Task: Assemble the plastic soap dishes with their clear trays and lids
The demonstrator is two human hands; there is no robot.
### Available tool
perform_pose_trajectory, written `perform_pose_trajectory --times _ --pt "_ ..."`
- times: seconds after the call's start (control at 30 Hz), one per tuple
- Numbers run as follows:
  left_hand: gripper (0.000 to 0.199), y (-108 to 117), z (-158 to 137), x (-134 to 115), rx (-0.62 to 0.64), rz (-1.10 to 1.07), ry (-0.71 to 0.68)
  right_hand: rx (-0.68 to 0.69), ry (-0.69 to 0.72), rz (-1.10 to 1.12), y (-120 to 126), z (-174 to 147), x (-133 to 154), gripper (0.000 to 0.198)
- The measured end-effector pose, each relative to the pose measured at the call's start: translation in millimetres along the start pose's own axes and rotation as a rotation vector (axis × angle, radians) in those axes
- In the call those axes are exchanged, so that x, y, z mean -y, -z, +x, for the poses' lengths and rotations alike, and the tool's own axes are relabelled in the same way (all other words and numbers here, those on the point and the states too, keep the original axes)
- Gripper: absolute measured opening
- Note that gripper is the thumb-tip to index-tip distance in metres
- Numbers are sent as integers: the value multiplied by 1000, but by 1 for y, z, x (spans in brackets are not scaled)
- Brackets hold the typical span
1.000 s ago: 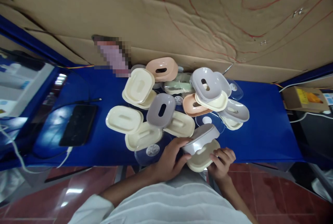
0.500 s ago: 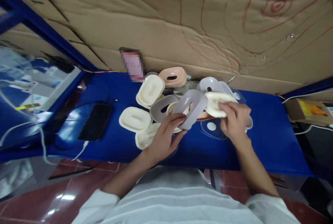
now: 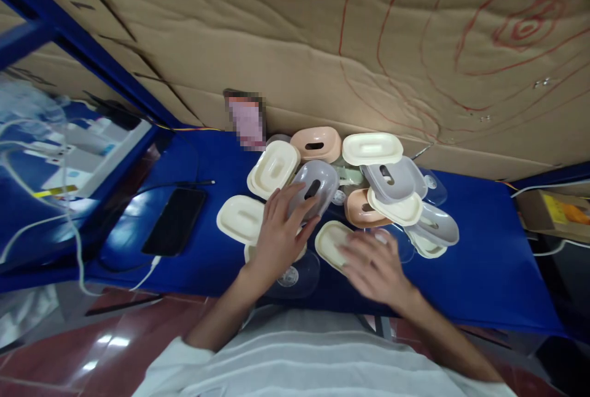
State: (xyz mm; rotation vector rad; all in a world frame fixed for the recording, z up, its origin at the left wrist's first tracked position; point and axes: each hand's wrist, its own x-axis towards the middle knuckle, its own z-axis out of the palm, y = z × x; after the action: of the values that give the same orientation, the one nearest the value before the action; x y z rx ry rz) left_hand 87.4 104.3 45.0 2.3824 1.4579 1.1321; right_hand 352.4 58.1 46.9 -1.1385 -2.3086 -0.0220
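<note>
The grey slotted tray point(image 3: 312, 188) lies tilted on the pile in the middle of the blue table point(image 3: 479, 274), and the left hand point(image 3: 276, 237) rests on it with fingers spread and loose, not gripping. The right hand point(image 3: 375, 265) is blurred, fingers open, over a cream lid point(image 3: 332, 240) near the front edge. A black phone point(image 3: 174, 220) lies well apart at left. Bare blue surface is at right, the cardboard wall point(image 3: 322, 47) just behind the pile
</note>
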Motion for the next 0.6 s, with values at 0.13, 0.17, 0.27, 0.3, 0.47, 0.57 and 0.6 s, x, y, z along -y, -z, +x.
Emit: perform_pose_trajectory --times 0.13,0.17,0.27,0.3,0.47,0.57,0.6 --pt "37 3 -4 4 67 86 -26 85 -42 -43 -18 -39 37 36" --pt "36 3 -6 5 88 91 -45 101 -69 -52 -16 -42 40 32" --pt "33 6 -9 10 130 31 -98 133 -30 -15 1 -40 40 26" --pt "34 9 -9 13 136 5 -116 111 -5 10 10 -39 40 29" --pt "36 32 27 28 59 -33 -201 -136 -24 78 47 -30 31 34" --pt "36 30 71 43 79 -78 -222 -243 -55 21 53 -18 11 31" --pt "36 25 86 49 91 -92 -235 -271 -71 -25 52 -11 2 29"
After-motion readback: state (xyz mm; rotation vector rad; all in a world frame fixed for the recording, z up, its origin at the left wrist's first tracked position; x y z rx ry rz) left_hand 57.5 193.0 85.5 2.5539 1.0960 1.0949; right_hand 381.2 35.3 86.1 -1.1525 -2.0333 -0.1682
